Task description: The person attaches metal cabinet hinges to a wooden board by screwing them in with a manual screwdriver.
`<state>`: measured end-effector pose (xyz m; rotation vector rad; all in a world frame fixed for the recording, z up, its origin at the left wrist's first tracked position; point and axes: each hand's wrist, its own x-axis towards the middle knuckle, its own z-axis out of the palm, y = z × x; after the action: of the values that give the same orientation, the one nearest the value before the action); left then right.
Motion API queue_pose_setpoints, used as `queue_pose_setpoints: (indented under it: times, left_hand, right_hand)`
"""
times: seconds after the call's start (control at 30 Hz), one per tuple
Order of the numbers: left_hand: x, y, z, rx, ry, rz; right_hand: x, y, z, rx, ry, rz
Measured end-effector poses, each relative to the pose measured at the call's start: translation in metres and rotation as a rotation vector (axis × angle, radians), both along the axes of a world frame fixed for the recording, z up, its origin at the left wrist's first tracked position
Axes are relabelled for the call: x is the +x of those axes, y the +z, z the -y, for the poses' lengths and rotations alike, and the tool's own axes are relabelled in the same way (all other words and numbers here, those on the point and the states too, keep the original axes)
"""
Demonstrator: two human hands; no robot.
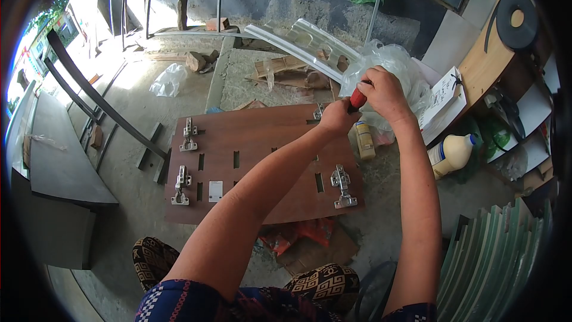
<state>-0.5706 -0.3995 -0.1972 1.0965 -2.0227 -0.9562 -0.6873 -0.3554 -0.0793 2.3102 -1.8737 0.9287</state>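
Knees: your patterned trousers (322,283) sit lowest, near you.
Board: brown wooden board (250,143) with silver metal hinges (342,186) lies on the floor.
Right hand (384,92): grip closed on the red-handled screwdriver (357,99) at the board's far corner.
Left hand (336,116): grip pinches its tip.

Two bare hands show, a left hand (337,117) and a right hand (384,92), with one red-handled tool (357,99) between them. One flat reddish-brown wooden board (250,143) carries four silver metal cabinet hinges, at (189,135), (181,185), (342,186) and, partly hidden, (319,111). Nearby stand one cream plastic glue bottle with a blue cap (451,153) and one crumpled clear plastic bag (393,65).
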Motion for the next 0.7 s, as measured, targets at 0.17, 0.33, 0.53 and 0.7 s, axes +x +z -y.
queue_pose_setpoints:
  times: [0.17,0.33,0.53,0.7]
  left_hand:
    - [-0.002,-0.002,-0.001,0.034,0.025,0.015]
    - [-0.001,-0.005,-0.001,0.03,0.042,-0.026]
    - [0.002,0.004,-0.007,0.064,0.06,0.011]
    - [0.001,0.001,-0.005,0.04,0.044,0.012]
  right_hand:
    - [0.002,0.002,-0.001,0.009,-0.03,0.005]
    - [0.004,0.001,0.001,0.005,-0.052,0.014]
    - [0.008,0.006,-0.002,0.019,-0.082,-0.02]
    - [0.007,0.011,-0.009,0.121,-0.097,0.016]
